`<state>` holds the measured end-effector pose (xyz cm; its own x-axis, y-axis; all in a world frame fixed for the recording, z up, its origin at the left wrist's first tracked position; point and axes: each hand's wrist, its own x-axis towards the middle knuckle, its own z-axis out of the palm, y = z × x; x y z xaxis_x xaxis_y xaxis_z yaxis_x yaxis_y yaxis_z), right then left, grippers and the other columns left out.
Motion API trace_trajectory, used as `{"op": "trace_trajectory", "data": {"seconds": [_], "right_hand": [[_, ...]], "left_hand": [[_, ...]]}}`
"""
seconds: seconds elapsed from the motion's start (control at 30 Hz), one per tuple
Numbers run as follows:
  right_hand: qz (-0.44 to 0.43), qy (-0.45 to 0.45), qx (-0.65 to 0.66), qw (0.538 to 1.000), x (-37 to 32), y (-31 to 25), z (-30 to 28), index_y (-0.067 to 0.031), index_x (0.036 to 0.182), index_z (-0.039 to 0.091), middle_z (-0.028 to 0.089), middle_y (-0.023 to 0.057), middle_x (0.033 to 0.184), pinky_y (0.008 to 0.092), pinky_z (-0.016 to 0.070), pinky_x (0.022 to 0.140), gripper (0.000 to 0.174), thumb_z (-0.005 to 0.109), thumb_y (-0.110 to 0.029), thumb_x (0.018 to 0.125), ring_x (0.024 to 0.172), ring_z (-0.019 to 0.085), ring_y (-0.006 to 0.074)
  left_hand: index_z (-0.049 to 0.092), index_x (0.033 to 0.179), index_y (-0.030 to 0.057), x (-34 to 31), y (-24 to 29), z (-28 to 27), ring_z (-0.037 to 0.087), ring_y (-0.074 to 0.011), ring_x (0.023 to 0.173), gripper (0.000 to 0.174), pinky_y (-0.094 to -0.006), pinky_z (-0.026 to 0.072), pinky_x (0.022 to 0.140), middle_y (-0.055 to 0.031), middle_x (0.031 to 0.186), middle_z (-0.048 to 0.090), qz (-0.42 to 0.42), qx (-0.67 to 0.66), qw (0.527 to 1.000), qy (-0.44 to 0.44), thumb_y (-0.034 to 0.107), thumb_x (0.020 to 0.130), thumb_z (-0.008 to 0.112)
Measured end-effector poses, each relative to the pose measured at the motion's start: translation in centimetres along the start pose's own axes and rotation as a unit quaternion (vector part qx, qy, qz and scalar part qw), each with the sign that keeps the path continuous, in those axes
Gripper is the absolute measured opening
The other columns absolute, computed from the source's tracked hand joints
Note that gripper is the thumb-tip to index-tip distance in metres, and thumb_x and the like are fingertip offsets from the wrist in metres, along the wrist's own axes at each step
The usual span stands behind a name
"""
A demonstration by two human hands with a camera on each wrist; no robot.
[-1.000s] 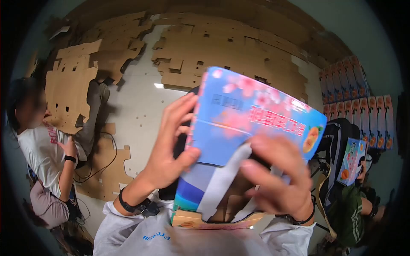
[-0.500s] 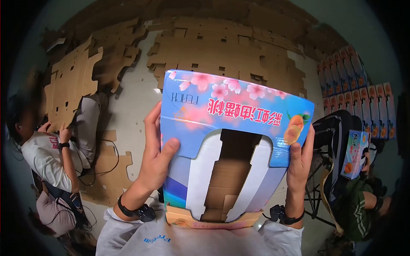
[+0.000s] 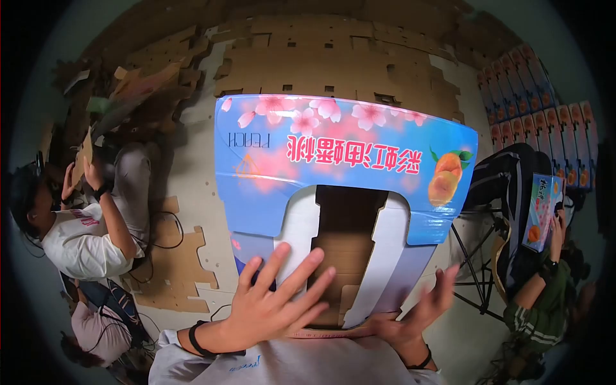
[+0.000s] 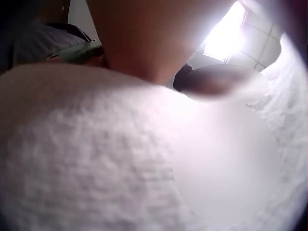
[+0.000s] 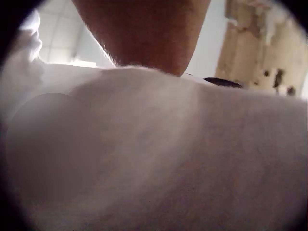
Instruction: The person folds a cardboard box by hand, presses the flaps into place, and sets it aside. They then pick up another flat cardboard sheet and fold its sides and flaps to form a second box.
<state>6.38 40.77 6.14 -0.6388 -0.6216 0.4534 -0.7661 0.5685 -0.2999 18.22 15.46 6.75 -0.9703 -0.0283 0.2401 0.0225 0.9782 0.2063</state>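
A blue peach carton (image 3: pixel 359 138) with pink blossoms, red lettering and printed peaches stands before me in the head view. Its top has a wide cut-out, showing white inner flaps (image 3: pixel 391 237) and a brown inside (image 3: pixel 343 256). Over the near left part of it my left hand (image 3: pixel 276 305) is spread, fingers straight and apart. My right hand (image 3: pixel 410 321) is at the near right corner, its fingers extended upward and slightly blurred. The near edge lies against my shirt, partly hidden by both hands. Pale shirt cloth (image 4: pixel 96 144) fills most of the left wrist view, and likewise the right.
Flat brown cardboard sheets (image 3: pixel 256 70) cover the floor ahead. Finished cartons (image 3: pixel 545 141) are stacked in rows at the right. A person (image 3: pixel 83 237) on the left handles a cardboard piece (image 3: pixel 83 160); another on the right holds a small blue box (image 3: pixel 544 212). Black stand legs (image 3: pixel 475 269) are nearby.
The right hand came off the cut-out to the carton's right side, then both hands left the sides and moved down to the near end. The carton has straightened and shows more of its top.
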Motion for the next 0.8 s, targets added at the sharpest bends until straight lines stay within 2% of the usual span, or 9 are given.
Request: {"op": "trace_trajectory", "data": {"seconds": [0.07,0.13,0.23,0.3,0.47,0.67,0.7,0.77,0.8], "right_hand": [[-0.119,-0.037,-0.086,0.988,0.1,-0.4,-0.2,0.0057,0.155,0.037,0.040,0.0338,0.157,0.0587,0.0381,0.113,0.105,0.075,-0.065,0.087,0.150,0.035,0.0486],[-0.141,-0.052,-0.078,0.986,3.2,-1.5,0.2,0.0066,0.154,0.038,0.041,0.0359,0.155,0.0627,0.0372,0.112,0.103,0.078,-0.061,0.086,0.149,0.035,0.0520],[-0.010,-0.081,-0.105,0.991,5.7,-3.0,1.9,0.0071,0.152,0.041,0.042,0.0374,0.156,0.0641,0.0340,0.115,0.101,0.079,-0.057,0.084,0.149,0.037,0.0535],[-0.002,-0.068,-0.123,0.990,5.6,-3.0,2.6,0.0061,0.152,0.041,0.039,0.0353,0.159,0.0652,0.0292,0.119,0.096,0.080,-0.046,0.081,0.149,0.038,0.0511],[-0.005,-0.078,-0.121,0.990,5.3,-2.4,2.9,0.0048,0.152,0.042,0.043,0.0318,0.158,0.0656,0.0266,0.121,0.093,0.081,-0.035,0.077,0.149,0.039,0.0491],[0.003,-0.058,-0.072,0.996,4.5,-0.8,2.3,0.0056,0.160,0.029,0.034,0.0291,0.163,0.0585,0.0260,0.124,0.107,0.084,-0.043,0.082,0.152,0.033,0.0453],[0.091,0.027,0.037,0.995,5.0,-0.5,2.8,0.0051,0.159,0.030,0.035,0.0274,0.163,0.0564,0.0278,0.123,0.109,0.085,-0.048,0.081,0.152,0.034,0.0426],[0.251,0.189,0.252,0.915,5.9,0.4,4.6,0.0042,0.159,0.032,0.036,0.0241,0.162,0.0523,0.0315,0.121,0.114,0.086,-0.058,0.079,0.150,0.036,0.0372],[0.322,0.125,0.353,0.869,5.2,1.9,4.1,0.0044,0.159,0.032,0.040,0.0217,0.159,0.0478,0.0336,0.120,0.115,0.085,-0.059,0.080,0.148,0.039,0.0343]], "left_hand": [[0.069,0.141,0.0329,-0.2,0.4,1.7,0.040,-0.0413,0.149,0.050,-0.0510,0.0172,0.126,-0.0109,0.161,0.050,-0.018,0.012,0.998,0.063,0.045,0.092,0.066],[0.068,0.142,0.0340,0.6,0.7,1.7,0.040,-0.0420,0.148,0.052,-0.0504,0.0166,0.126,-0.0138,0.163,0.047,-0.035,0.034,0.995,0.091,0.040,0.091,0.066],[0.067,0.145,0.0341,1.5,1.0,1.5,0.032,-0.0486,0.152,0.059,-0.0542,0.0134,0.127,-0.0252,0.165,0.037,-0.053,0.063,0.995,0.061,0.033,0.086,0.068],[0.065,0.147,0.0337,2.0,1.0,1.6,0.022,-0.0549,0.156,0.066,-0.0582,0.0104,0.127,-0.0352,0.167,0.027,-0.061,0.075,0.995,0.016,0.029,0.081,0.071],[0.069,0.142,0.0330,1.6,0.3,2.3,0.032,-0.0476,0.154,0.056,-0.0535,0.0201,0.126,-0.0303,0.166,0.035,-0.102,0.045,0.993,0.043,0.029,0.086,0.065],[0.071,0.139,0.0323,2.2,0.8,2.2,0.041,-0.0427,0.151,0.049,-0.0505,0.0270,0.124,-0.0271,0.160,0.046,-0.107,0.021,0.992,0.061,0.033,0.090,0.062],[0.071,0.139,0.0312,2.5,0.9,2.1,0.042,-0.0423,0.150,0.049,-0.0506,0.0279,0.124,-0.0268,0.159,0.047,-0.105,0.016,0.992,0.070,0.033,0.091,0.064],[0.073,0.137,0.0279,2.7,0.7,2.1,0.042,-0.0440,0.150,0.052,-0.0519,0.0287,0.123,-0.0286,0.159,0.046,-0.087,-0.019,0.992,0.087,0.030,0.085,0.070],[0.074,0.134,0.0258,2.7,0.4,2.1,0.041,-0.0463,0.150,0.056,-0.0531,0.0286,0.123,-0.0307,0.159,0.044,-0.071,-0.048,0.992,0.095,0.025,0.079,0.075]]}}
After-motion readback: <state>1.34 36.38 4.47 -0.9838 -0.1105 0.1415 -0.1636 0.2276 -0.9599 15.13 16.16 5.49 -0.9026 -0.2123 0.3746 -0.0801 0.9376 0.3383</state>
